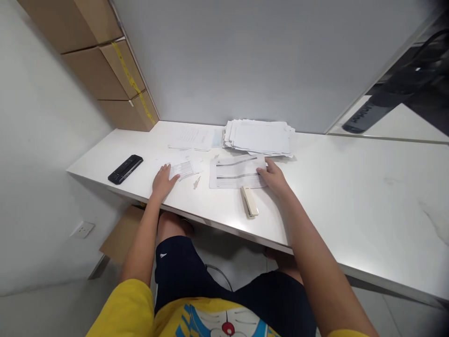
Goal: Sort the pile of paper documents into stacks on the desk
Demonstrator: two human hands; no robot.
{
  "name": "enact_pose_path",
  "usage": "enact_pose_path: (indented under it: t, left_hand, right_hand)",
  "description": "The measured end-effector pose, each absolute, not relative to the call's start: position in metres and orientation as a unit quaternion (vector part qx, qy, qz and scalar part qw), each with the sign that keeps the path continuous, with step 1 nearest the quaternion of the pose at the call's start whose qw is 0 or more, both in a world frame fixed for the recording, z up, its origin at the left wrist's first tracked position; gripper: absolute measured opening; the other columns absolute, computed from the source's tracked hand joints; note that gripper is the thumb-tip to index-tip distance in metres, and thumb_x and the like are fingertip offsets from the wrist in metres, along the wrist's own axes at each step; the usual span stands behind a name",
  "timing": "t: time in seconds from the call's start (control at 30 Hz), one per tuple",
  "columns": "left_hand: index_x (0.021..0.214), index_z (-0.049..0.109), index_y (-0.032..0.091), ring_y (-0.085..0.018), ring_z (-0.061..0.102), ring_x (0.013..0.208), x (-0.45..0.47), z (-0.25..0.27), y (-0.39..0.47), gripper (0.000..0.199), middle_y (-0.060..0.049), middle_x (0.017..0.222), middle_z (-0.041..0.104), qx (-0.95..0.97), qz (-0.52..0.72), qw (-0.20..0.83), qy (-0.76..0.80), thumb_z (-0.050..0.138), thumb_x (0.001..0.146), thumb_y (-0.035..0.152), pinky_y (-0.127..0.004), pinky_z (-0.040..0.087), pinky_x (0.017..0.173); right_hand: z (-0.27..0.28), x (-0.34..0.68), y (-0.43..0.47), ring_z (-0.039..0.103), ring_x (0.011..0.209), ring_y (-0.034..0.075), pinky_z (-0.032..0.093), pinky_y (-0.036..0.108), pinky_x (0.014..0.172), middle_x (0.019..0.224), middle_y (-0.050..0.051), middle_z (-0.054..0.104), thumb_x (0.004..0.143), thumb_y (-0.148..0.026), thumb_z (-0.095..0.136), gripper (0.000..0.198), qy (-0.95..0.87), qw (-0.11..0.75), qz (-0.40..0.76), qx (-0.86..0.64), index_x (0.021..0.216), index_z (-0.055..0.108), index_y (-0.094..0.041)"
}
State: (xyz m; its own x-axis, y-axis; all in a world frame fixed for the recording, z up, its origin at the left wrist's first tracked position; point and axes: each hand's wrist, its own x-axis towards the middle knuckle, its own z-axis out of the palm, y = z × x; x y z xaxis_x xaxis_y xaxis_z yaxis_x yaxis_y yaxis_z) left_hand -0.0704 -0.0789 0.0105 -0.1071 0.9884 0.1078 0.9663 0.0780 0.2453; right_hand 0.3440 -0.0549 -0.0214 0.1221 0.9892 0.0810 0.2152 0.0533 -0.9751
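Observation:
A printed sheet of paper (238, 172) with two dark bands is pinched at its right edge by my right hand (275, 177), thumb on top. On the left, a smaller printed slip (184, 169) lies under the fingertips of my left hand (164, 182), whose thumb and fingers are apart at the slip's left end. A cream stapler (249, 202) rests just in front of the sheet, near its lower edge. Torn paper scraps (197, 182) lie between the two papers.
A thick stack of papers (261, 135) stands at the back of the white table (351, 196), with loose printed sheets (192, 138) beside it. At the left lies a black device (125, 169). Cardboard boxes (128, 112) are piled at the back left. A grey panel (238, 61) rises behind.

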Motion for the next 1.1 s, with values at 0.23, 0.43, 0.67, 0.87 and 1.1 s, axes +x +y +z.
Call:
enact_pose_path:
  t: [0.23, 0.43, 0.67, 0.87, 1.1]
  left_hand:
    - [0.157, 0.024, 0.015, -0.032, 0.043, 0.141, -0.066, 0.007, -0.093, 0.065, -0.014, 0.153, 0.045, 0.637, 0.205, 0.065, 0.740, 0.040, 0.100, 0.040, -0.048, 0.039, 0.113]
    - [0.155, 0.031, 0.022, -0.030, 0.058, 0.127, -0.043, -0.003, -0.094, 0.057, -0.010, 0.143, 0.058, 0.623, 0.348, 0.061, 0.698, 0.033, 0.102, 0.042, -0.045, 0.046, 0.106]
    - [0.146, 0.048, 0.022, -0.029, 0.057, 0.129, 0.073, -0.021, -0.076, 0.050, -0.011, 0.139, 0.061, 0.722, 0.337, 0.115, 0.593, 0.042, 0.099, 0.041, -0.045, 0.045, 0.108]
    - [0.130, 0.062, 0.019, -0.031, 0.060, 0.124, 0.109, -0.006, -0.084, 0.045, -0.014, 0.128, 0.067, 0.697, 0.401, 0.167, 0.570, 0.049, 0.096, 0.045, -0.048, 0.046, 0.107]
    - [0.141, 0.046, 0.025, -0.030, 0.041, 0.143, 0.089, 0.000, -0.088, 0.054, -0.012, 0.149, 0.049, 0.555, 0.532, 0.217, 0.602, 0.055, 0.094, 0.048, -0.048, 0.037, 0.115]
  right_hand:
    - [-0.029, 0.345, -0.052, 0.065, 0.091, 0.026, 0.049, 0.045, 0.093, 0.100, 0.006, 0.072, 0.074, -0.034, 0.061, 0.054, -0.548, 0.499, 0.361, -0.566, 0.126, 0.062, -0.022]
    - [-0.035, 0.341, -0.042, 0.065, 0.088, 0.026, 0.050, 0.047, 0.091, 0.096, 0.006, 0.073, 0.071, -0.038, 0.064, 0.058, -0.529, 0.496, 0.396, -0.563, 0.128, 0.061, -0.023]
    - [-0.022, 0.338, -0.050, 0.063, 0.109, 0.030, 0.046, 0.046, 0.099, 0.111, 0.011, 0.072, 0.077, -0.055, 0.063, 0.053, -0.513, 0.534, 0.407, -0.534, 0.118, 0.066, -0.021]
    - [-0.021, 0.338, -0.050, 0.069, 0.089, 0.027, 0.055, 0.043, 0.082, 0.095, 0.007, 0.075, 0.075, -0.053, 0.068, 0.053, -0.503, 0.528, 0.495, -0.472, 0.118, 0.062, -0.023]
    - [-0.021, 0.334, -0.053, 0.065, 0.097, 0.023, 0.052, 0.039, 0.086, 0.103, 0.003, 0.072, 0.074, -0.038, 0.069, 0.035, -0.499, 0.637, 0.431, -0.400, 0.106, 0.062, -0.026]
